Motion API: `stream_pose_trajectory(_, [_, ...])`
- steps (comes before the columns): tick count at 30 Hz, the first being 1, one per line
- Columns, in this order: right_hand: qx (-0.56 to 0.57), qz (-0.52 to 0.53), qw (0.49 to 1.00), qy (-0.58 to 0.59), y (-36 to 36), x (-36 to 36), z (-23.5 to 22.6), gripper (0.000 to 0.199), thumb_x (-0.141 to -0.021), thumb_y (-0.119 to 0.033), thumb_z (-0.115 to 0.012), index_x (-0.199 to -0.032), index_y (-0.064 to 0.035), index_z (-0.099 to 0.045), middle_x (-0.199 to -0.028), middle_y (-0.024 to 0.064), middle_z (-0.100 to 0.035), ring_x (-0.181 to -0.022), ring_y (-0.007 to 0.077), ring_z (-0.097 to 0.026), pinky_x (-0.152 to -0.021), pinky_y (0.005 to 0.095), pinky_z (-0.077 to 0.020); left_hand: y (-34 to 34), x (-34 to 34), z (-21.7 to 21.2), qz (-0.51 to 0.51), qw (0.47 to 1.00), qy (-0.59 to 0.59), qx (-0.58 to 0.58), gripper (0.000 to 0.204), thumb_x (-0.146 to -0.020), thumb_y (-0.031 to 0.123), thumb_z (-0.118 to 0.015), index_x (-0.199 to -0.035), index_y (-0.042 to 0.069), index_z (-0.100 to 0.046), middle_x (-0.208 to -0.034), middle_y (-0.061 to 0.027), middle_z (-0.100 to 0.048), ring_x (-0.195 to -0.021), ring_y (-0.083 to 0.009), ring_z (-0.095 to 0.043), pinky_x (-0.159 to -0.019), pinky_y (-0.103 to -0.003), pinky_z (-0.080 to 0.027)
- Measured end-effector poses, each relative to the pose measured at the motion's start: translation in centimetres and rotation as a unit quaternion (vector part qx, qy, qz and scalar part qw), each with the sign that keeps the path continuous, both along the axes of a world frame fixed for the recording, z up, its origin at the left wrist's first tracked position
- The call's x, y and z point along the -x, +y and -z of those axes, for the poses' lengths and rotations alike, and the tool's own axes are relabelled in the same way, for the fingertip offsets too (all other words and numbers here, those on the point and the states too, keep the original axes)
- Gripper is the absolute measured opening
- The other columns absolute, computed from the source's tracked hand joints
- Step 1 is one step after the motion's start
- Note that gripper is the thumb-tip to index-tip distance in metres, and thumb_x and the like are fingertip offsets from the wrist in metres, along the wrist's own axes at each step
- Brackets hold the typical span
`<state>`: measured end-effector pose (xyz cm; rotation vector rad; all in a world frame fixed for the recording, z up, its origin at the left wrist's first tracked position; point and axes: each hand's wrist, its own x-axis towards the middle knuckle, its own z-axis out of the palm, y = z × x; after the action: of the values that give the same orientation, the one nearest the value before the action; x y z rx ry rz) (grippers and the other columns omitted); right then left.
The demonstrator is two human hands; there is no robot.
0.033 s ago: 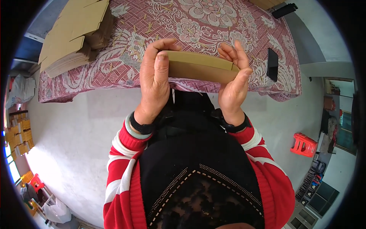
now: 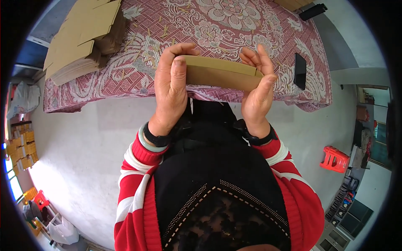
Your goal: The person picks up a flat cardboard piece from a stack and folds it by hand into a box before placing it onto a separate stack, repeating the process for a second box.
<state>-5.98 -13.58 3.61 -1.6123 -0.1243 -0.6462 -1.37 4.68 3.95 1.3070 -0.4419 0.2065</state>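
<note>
A shallow brown cardboard box [image 2: 222, 77] is held level between my two hands, just above the near edge of the table. My left hand [image 2: 169, 83] closes around its left end, thumb lying against the near side and fingers behind it. At the opposite end, my right hand [image 2: 260, 94] cups the box, with its thumb on the near corner and its fingers raised behind the far corner. The underside of the box is hidden from view.
A patterned red and white cloth [image 2: 234, 14] covers the table, with small cardboard scraps [image 2: 164, 30] strewn over it. A stack of flat cardboard blanks [image 2: 81, 39] lies at the left. To the right is a black phone [image 2: 300, 71]. A red stool [image 2: 335, 159] stands on the floor.
</note>
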Motion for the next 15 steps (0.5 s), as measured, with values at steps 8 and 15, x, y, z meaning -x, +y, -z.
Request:
stream_pose_trajectory(8, [-0.001, -0.029, 0.997, 0.071, -0.9, -0.3, -2.0, 0.057, -0.108, -0.041, -0.037, -0.149, -0.0006, -0.037, -0.127, 0.0174, -0.059, -0.113, 0.0216, -0.06, -0.099, 0.0347, -0.0472, -0.7, -0.6, -0.4, 0.027, 0.996, 0.067, 0.054, 0.031, -0.108, 0.024, -0.046, -0.125, 0.0, -0.053, -0.105, -0.009, -0.065, -0.095, -0.0132, -0.062, -0.087, -0.027, -0.049])
stream_pose_trajectory(15, [-0.025, -0.02, 0.993, 0.114, -1.1, -1.2, -2.8, 0.045, -0.108, -0.026, -0.042, -0.148, -0.0037, -0.04, -0.116, 0.0118, -0.065, -0.105, 0.0164, -0.063, -0.093, 0.0306, -0.0492, -0.5, -1.7, -1.7, 0.023, 0.991, 0.12, 0.06, 0.028, -0.105, 0.013, -0.051, -0.129, 0.0, -0.05, -0.098, -0.0103, -0.069, -0.089, -0.0127, -0.066, -0.081, -0.025, -0.053])
